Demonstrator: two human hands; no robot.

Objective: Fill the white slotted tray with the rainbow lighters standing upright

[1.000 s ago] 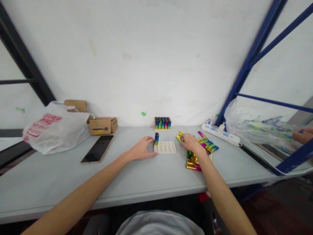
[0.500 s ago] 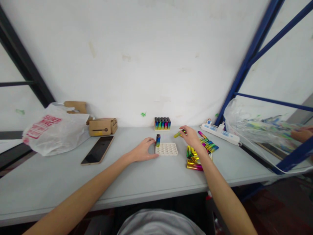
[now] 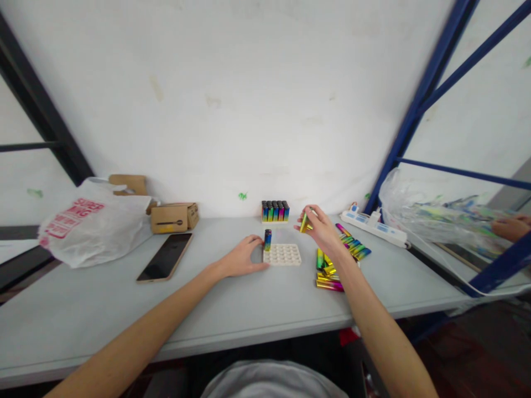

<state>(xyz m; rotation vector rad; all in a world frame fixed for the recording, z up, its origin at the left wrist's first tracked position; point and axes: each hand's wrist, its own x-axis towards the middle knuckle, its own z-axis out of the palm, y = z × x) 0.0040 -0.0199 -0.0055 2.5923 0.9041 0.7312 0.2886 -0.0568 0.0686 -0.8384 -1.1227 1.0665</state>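
Observation:
A white tray (image 3: 286, 255) with rows of round holes lies on the table, and one blue cylinder (image 3: 267, 240) stands upright at its back left corner. My left hand (image 3: 244, 256) rests at the tray's left edge, thumb and fingers spread around that side. Right of the tray and above the table, my right hand (image 3: 317, 225) holds a shiny yellow-green cylinder (image 3: 305, 223) between its fingers, tilted near upright. Below that hand lies a loose pile of yellow, green and pink cylinders (image 3: 331, 283), partly hidden by my forearm.
Against the wall stands a block of upright cylinders (image 3: 275, 211). A phone (image 3: 166, 257), a cardboard box (image 3: 174, 217) and a white plastic bag (image 3: 97, 221) are on the left. At right lie a power strip (image 3: 375, 226) and clear plastic; another person's hand (image 3: 510, 228) shows there.
My right hand has raised the yellow-green cylinder off the table and turned it from lying flat to nearly upright. My left hand stays at the tray.

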